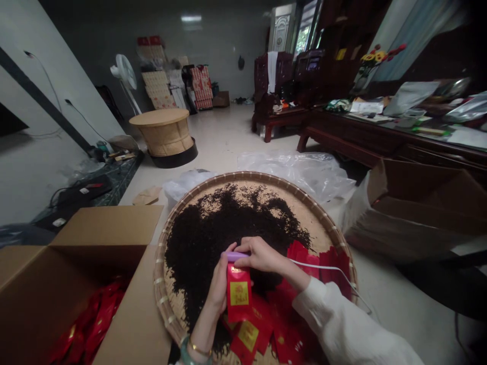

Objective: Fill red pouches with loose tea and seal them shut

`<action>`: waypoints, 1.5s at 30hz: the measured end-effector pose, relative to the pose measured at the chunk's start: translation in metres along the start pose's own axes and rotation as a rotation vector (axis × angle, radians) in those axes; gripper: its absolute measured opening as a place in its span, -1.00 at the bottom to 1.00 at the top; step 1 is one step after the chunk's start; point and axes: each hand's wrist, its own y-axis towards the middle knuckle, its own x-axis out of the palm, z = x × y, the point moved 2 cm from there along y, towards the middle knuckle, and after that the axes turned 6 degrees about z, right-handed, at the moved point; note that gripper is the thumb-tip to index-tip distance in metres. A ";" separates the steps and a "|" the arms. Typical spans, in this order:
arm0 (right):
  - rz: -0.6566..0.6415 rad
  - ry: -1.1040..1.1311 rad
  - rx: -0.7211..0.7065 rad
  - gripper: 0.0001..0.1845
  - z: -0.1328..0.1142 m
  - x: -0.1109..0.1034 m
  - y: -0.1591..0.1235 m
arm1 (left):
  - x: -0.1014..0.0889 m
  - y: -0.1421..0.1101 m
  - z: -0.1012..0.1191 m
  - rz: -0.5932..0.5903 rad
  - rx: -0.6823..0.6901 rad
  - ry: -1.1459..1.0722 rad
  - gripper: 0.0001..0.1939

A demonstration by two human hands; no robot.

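The left hand held a red packet upright above the near part of a round woven tray, fingers closed along its side. The right hand pinched a purple device between its fingers across the packet's top. Loose red packets crowded the tray's near right, a white cord passing over some; dark leaves covered much of the rest. An open carton flanked the tray at left. Beyond lay clear plastic; farther back stood a fan.
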 end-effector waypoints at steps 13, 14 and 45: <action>-0.045 0.047 0.076 -0.65 0.010 -0.009 0.000 | -0.015 0.002 -0.015 -0.135 -0.046 0.187 -0.43; -0.060 0.052 0.072 -0.64 0.010 -0.010 -0.001 | -0.015 0.003 -0.014 -0.132 -0.039 0.201 -0.44; 0.065 0.072 0.075 -0.76 0.006 -0.007 -0.006 | -0.003 -0.005 0.000 -0.104 -0.049 0.317 -0.43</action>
